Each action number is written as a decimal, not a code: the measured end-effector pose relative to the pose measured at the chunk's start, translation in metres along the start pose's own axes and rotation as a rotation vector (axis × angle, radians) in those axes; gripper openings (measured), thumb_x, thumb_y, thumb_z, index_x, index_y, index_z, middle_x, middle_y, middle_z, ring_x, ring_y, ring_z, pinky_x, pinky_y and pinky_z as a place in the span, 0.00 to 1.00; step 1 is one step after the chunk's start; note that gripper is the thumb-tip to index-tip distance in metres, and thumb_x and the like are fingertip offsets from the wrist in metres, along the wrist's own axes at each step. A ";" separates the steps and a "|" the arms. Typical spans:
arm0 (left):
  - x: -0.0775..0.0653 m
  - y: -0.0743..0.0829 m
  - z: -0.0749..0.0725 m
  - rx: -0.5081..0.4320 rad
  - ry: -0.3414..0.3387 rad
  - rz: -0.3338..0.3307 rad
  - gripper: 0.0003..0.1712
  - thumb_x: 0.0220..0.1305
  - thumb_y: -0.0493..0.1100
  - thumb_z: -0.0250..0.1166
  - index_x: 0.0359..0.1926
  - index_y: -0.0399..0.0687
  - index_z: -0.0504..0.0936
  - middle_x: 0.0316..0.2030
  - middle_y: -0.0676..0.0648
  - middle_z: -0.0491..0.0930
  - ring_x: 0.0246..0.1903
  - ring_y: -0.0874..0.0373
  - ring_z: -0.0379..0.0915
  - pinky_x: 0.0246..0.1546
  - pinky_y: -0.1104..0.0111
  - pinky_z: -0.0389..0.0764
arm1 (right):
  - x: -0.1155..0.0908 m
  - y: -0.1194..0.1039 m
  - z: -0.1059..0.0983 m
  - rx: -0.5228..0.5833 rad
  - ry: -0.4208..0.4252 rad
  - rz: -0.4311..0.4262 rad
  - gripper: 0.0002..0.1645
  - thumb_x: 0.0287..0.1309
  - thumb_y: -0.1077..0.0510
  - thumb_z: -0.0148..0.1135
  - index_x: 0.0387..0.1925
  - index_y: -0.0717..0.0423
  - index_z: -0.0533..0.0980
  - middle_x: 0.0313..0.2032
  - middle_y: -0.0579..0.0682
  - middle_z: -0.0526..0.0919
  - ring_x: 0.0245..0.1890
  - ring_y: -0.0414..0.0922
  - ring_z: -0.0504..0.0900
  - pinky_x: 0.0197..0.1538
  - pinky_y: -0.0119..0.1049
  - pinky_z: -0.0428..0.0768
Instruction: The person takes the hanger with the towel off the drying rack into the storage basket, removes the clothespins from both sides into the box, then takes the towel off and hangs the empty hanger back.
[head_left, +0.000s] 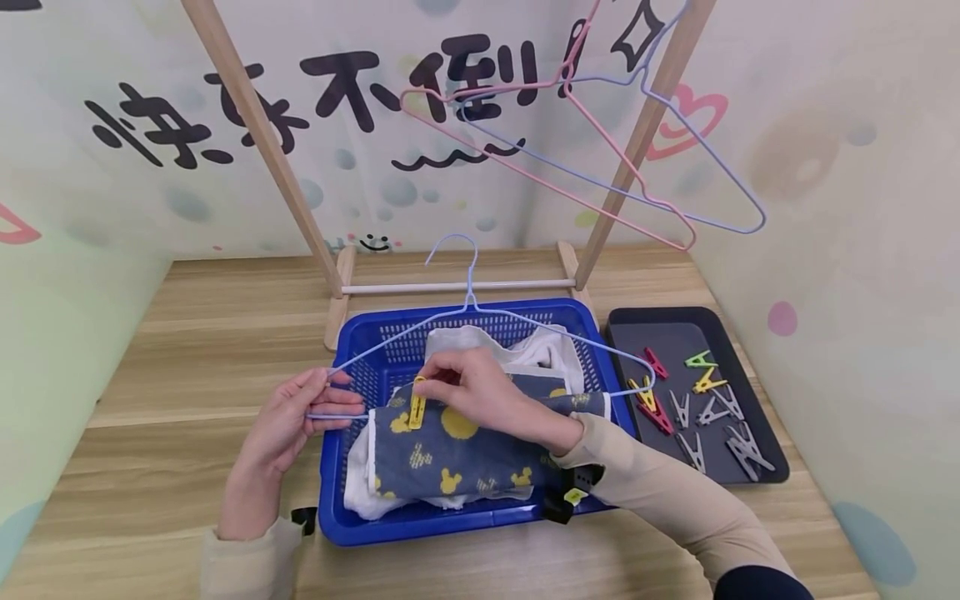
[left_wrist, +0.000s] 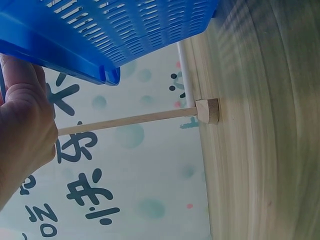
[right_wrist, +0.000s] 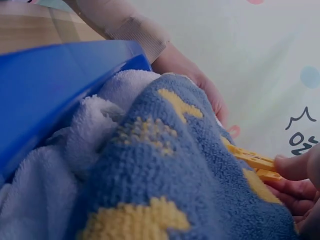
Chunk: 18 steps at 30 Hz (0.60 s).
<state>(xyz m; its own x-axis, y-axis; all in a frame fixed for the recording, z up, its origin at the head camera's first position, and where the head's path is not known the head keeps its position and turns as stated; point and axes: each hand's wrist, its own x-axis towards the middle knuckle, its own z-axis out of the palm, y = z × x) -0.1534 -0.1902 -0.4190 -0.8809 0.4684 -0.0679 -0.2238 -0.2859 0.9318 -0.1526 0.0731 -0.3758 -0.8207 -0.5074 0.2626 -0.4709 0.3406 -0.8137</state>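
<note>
A blue towel with yellow mouse-head shapes (head_left: 480, 467) is draped over the lower bar of a light-blue wire hanger (head_left: 471, 307), above the basket. My left hand (head_left: 288, 417) holds the hanger's left end, the thumb above and the fingers around the wire; the left wrist view shows only part of this hand (left_wrist: 25, 120). With thumb and fingers my right hand (head_left: 480, 396) pinches a yellow clothespin (head_left: 417, 408) at the towel's upper left. Up close, the clothespin (right_wrist: 255, 159) has its jaws over the towel's folded edge (right_wrist: 200, 150).
Under the towel, a blue basket (head_left: 420, 533) contains white cloths (head_left: 360, 483). A dark tray (head_left: 675, 321) on the right carries several clothespins (head_left: 693, 450). Behind stands a wooden rack (head_left: 262, 142), with pink (head_left: 510, 171) and blue (head_left: 712, 150) hangers hanging above.
</note>
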 end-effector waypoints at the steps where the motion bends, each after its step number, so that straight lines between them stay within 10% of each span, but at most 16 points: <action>1: 0.000 0.000 0.000 0.000 -0.002 0.002 0.19 0.75 0.44 0.42 0.40 0.49 0.80 0.32 0.47 0.85 0.35 0.58 0.83 0.34 0.69 0.83 | 0.000 0.000 0.000 0.014 0.008 0.003 0.04 0.58 0.63 0.63 0.28 0.58 0.81 0.22 0.46 0.79 0.18 0.32 0.68 0.23 0.26 0.70; 18: 0.001 -0.004 0.000 -0.038 -0.021 0.021 0.20 0.75 0.42 0.40 0.41 0.47 0.81 0.32 0.46 0.85 0.35 0.57 0.83 0.34 0.69 0.83 | -0.011 -0.004 -0.056 0.041 0.189 0.015 0.02 0.56 0.66 0.64 0.28 0.60 0.80 0.23 0.48 0.80 0.19 0.41 0.71 0.22 0.29 0.70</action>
<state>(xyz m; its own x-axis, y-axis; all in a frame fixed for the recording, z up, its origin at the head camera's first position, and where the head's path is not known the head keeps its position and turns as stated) -0.1538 -0.1887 -0.4232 -0.8765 0.4797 -0.0404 -0.2213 -0.3270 0.9187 -0.1594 0.1214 -0.3465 -0.8754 -0.3436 0.3401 -0.4480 0.3122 -0.8377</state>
